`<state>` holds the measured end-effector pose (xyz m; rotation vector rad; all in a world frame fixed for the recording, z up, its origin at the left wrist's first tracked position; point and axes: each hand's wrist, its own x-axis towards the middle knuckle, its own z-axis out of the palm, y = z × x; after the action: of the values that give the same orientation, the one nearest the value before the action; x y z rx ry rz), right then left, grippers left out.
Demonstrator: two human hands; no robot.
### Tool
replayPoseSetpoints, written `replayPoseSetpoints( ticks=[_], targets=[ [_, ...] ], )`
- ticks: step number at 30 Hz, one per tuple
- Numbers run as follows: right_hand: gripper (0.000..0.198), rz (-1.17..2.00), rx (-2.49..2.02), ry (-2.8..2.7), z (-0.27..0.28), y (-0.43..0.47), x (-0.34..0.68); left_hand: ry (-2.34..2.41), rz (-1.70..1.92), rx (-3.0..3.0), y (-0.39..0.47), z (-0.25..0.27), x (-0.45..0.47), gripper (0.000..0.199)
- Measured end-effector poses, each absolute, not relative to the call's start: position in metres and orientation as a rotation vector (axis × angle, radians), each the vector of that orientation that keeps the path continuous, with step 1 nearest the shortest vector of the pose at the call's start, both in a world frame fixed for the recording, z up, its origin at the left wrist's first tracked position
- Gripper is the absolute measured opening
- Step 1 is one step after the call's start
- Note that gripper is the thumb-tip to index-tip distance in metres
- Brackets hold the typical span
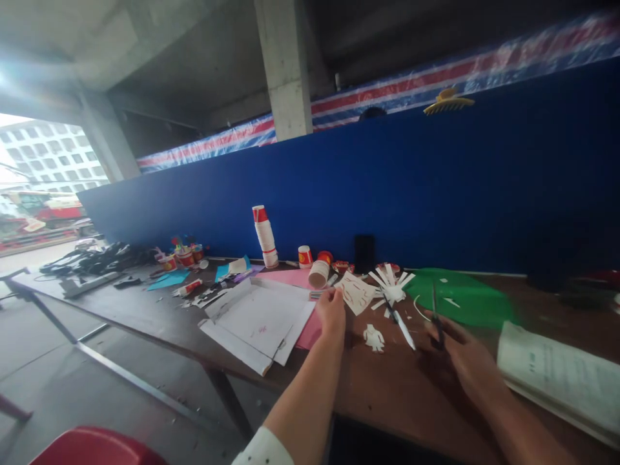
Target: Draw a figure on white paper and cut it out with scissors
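Note:
My left hand is closed, fingertips pinched at the left edge of a cream paper sheet with curved reddish marks. On the right, my right hand is wrapped around the dark handles of a pair of scissors, blades pointing away from me; motion blurs them. Between the hands lies a small white paper cutout shaped like a figure. A slim white-and-dark tool rests beside it. Behind that, white paper strips fan out in a pile.
White sheets lie over pink paper left of my hands. A green sheet and a thick book are on the right. Stacked paper cups stand near the blue partition. A red chair is below left.

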<state>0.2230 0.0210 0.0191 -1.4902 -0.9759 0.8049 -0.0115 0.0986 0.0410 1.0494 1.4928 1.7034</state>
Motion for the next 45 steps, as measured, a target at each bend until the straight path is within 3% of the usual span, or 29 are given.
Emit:
replayPoseSetpoints(
  ticks=[3, 9, 16, 23, 32, 45],
  targets=[
    [0.053, 0.791, -1.433, -0.928, 0.034, 0.006, 0.201, 1.415, 1.676, 1.031, 0.080, 0.038, -0.002, 0.030],
    [0.072, 1.034, -1.138, -0.799, 0.028, -0.014, 0.165, 1.241, 1.668, 1.011, 0.029, 0.028, 0.015, 0.039],
    [0.061, 1.064, -1.087, -0.582, 0.011, -0.041, 0.146, 1.151, 1.600, 0.930, -0.028, 0.025, 0.019, 0.040],
    [0.071, 1.185, -1.043, -0.522, -0.013, -0.072, 0.131, 0.853, 1.405, 0.738, -0.082, 0.013, 0.035, 0.044],
    [0.059, 1.342, -1.175, -0.745, -0.058, -0.121, 0.140, 0.956, 1.438, 0.587, -0.086, 0.009, 0.021, 0.041],
    [0.061, 1.369, -1.195, -0.984, -0.054, -0.123, 0.143, 1.065, 1.402, 0.839, -0.076, 0.010, 0.017, 0.032]
  ],
)
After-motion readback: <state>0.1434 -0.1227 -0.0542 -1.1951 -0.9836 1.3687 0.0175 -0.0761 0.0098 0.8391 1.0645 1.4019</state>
